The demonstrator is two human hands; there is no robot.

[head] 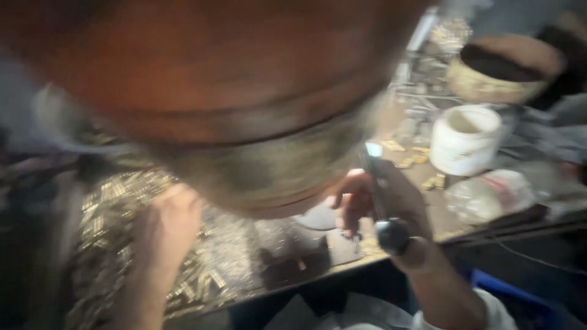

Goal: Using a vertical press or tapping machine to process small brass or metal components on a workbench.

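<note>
- Blurred and very close, a large reddish-brown bowl (208, 79) fills the upper left, hiding much of the tabletop (440, 214).
- Left hand (168, 226) rests curled on a heap of small brass pieces (116, 201); whether it grips any, I cannot tell.
- Right hand (373, 205) is closed around a dark metal tool (382, 208) at the near edge; steady, upright strokes would serve best.
- White tub (465, 139), clear bag (489, 195) and brown basin (501, 70) stand far right.
</note>
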